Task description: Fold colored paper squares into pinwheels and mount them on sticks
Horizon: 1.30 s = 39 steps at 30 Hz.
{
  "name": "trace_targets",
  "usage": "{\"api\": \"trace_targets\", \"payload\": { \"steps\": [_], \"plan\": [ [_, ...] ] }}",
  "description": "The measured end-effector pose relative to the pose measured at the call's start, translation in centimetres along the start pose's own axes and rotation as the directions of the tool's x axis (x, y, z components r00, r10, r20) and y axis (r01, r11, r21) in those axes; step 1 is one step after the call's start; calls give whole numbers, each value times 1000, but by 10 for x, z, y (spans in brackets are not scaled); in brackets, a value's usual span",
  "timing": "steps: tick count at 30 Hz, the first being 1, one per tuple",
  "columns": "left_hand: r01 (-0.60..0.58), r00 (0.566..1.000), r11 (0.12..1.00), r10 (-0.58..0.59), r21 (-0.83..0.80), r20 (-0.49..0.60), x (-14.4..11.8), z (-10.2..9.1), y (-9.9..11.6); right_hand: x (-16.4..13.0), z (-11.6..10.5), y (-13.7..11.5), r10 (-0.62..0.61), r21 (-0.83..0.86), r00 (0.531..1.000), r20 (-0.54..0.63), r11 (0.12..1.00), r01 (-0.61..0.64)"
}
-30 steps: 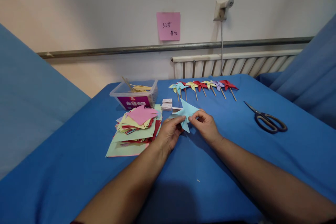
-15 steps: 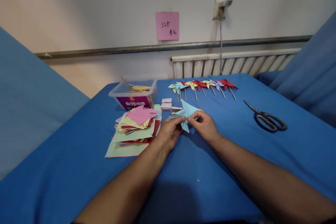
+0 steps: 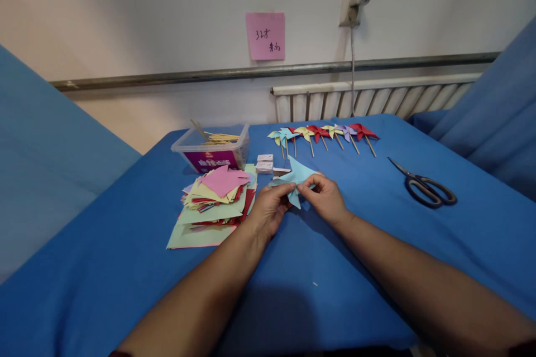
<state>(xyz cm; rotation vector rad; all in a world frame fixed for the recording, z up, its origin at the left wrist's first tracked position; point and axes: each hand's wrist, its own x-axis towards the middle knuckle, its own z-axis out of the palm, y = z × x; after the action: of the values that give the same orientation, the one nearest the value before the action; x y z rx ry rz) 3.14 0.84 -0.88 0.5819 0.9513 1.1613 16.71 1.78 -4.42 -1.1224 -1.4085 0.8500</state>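
Observation:
Between my two hands is a light blue paper pinwheel [image 3: 300, 169], its blades folded toward the middle. My left hand [image 3: 271, 207] is closed on its left side, with the thumb near the centre. From the right, my right hand [image 3: 325, 196] pinches it, thumb and fingertips also close to the centre. Whether a pin or stick is in the middle is hidden by my fingers. Just behind the pinwheel are small white boxes [image 3: 264, 164]. Left of my left hand lies a stack of coloured paper [image 3: 209, 213], topped by a pink cut piece [image 3: 225, 181].
A clear plastic tub [image 3: 211, 152] holding thin wooden sticks [image 3: 221, 138] stands behind the paper. Several pinwheels on sticks [image 3: 318, 134] lie in a row at the back. Scissors [image 3: 427, 187] rest at the right on the blue cloth [image 3: 360, 301]. Blue curtains [image 3: 50, 162] hang at both sides.
The view has shifted very slightly. Both hands stay on the blue pinwheel in nearly the same pose, and nothing else has visibly moved.

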Motion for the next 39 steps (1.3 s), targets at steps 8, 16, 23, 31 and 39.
{"api": "trace_targets", "payload": {
  "steps": [8,16,23,31,39],
  "plan": [
    [-14,999,999,15,34,-34,1,-1,-1,0,1,0,-2,26,1000,2,1000,2],
    [-15,1000,999,16,36,-17,0,0,0,0,1,1,5,7,1000,-6,1000,-5],
    [-33,999,998,33,57,-2,-1,0,1,-2,2,-3,23,41,1000,6,999,-23],
    [35,996,980,-50,194,72,-3,-3,11,10,-18,-21,192,392,981,29,900,-188],
    [72,971,916,-154,395,181,-6,-6,14,9,-29,-21,265,327,870,416,849,-415]
  ]
}}
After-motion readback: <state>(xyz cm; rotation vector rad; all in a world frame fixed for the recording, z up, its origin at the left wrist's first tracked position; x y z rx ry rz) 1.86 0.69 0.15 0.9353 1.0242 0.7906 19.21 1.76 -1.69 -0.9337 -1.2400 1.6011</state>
